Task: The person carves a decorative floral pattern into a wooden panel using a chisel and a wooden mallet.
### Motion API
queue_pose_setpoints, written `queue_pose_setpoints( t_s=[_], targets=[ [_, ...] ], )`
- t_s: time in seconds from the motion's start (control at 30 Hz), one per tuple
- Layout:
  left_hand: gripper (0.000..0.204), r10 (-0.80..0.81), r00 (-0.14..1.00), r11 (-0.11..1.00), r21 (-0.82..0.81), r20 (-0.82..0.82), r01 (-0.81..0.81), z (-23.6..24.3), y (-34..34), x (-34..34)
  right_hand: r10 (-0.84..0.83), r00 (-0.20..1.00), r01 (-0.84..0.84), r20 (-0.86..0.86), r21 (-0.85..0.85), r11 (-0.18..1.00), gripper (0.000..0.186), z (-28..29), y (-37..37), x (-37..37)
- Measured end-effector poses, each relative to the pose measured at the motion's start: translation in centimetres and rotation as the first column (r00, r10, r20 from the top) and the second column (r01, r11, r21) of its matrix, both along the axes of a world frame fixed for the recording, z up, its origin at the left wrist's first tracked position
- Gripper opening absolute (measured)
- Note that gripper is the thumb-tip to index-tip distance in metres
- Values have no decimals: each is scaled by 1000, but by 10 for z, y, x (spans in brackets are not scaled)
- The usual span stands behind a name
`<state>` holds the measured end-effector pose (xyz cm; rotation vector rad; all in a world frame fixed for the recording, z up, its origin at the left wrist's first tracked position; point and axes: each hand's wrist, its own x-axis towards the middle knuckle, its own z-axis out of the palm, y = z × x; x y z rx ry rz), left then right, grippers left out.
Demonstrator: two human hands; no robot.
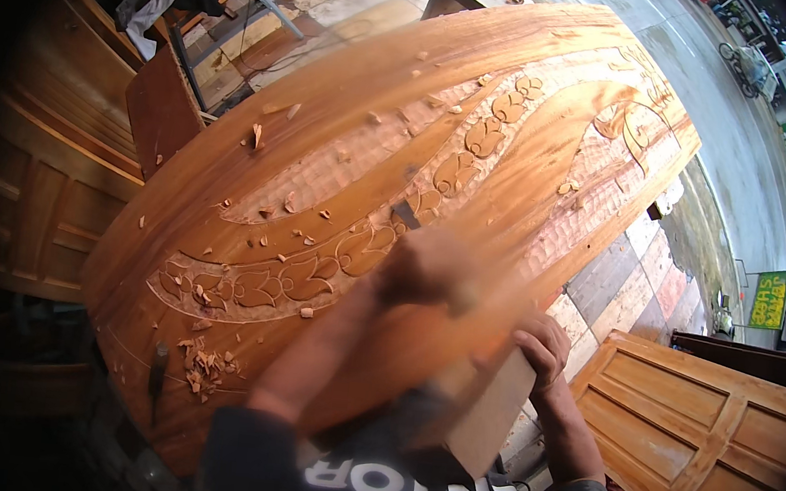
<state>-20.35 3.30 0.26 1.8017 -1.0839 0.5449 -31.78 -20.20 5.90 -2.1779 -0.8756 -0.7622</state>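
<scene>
A large carved wooden panel (463,300) with leaf and flower relief lies in front of me. My left hand (424,269) is closed around a chisel, whose grey blade (405,214) meets the carved band near the panel's middle. Motion blurs this hand, and its grip hides most of the handle. Close to the panel's right edge, my right hand (542,347) is closed on a thick, pale wooden block (489,408), partly blurred. The block is held low, near my chest, apart from the chisel. Whether it has a handle I cannot tell.
Wood shavings (203,365) are heaped on the panel's near left, beside a dark-handled tool (159,371). Loose chips dot the carving. A panelled door (693,426) stands to the right, more doors (55,213) to the left. Tiled floor (611,286) and a street (708,115) lie beyond.
</scene>
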Motion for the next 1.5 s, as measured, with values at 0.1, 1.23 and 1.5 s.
queue_pose_setpoints(
  t_s=[0.1,1.23,1.5],
  targets=[
    [24,-35,999,999,7,15,35,1,1,0,-27,999,29,34,-74,997,62,-13,-11,9],
    [19,-11,997,999,-48,80,15,-10,-11,13,-87,994,88,-63,15,996,59,-36,-21,14],
    [21,9,995,998,57,95,-15,4,-19,14,8,999,-13,-48,-99,995,53,-31,-35,33]
  ],
)
